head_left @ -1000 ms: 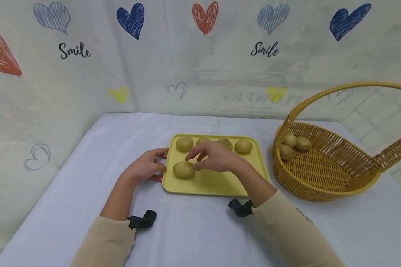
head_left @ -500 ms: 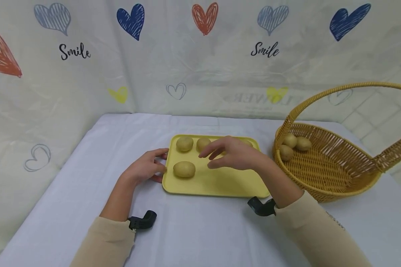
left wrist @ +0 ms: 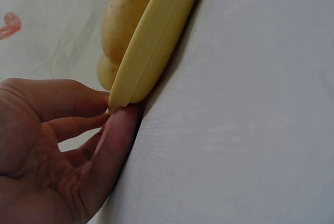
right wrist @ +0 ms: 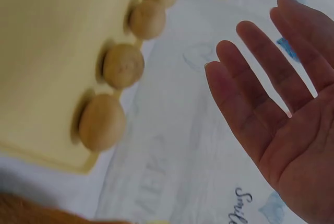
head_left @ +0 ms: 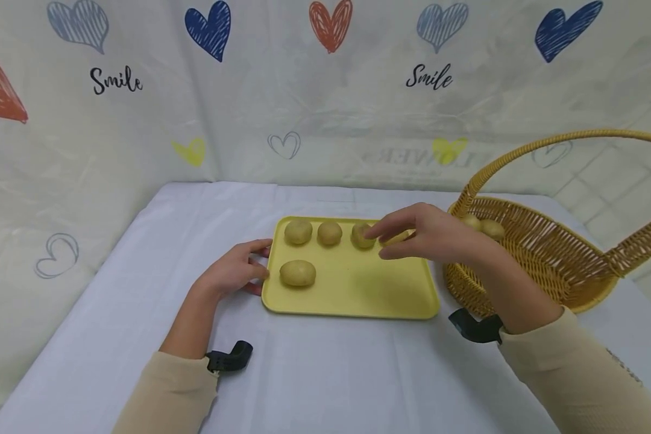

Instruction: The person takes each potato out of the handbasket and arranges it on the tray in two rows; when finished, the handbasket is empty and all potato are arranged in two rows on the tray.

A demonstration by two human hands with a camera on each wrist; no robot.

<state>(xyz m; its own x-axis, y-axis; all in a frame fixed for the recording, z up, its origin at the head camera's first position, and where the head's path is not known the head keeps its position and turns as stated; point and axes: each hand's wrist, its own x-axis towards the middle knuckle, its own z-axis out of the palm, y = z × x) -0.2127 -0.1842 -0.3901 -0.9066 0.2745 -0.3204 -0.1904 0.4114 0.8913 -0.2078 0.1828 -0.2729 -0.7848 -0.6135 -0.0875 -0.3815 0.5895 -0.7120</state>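
My left hand grips the left edge of the yellow tray; in the left wrist view, that hand's fingers and thumb pinch the tray rim. One potato lies at the tray's front left. Along the back edge runs a row of several potatoes, the rightmost partly hidden by my right hand. The right hand hovers over the tray's back right, holding nothing. In the right wrist view its fingers are spread, apart from the row's end potato.
A wicker basket with a tall handle stands right of the tray, with potatoes at its left side, partly covered by my right hand and forearm. A white cloth covers the table, and a printed curtain hangs behind.
My right hand has moved right, from beside the front-left potato to above the tray's back right near the basket. The left hand remains at the tray edge. The head view has shifted slightly.
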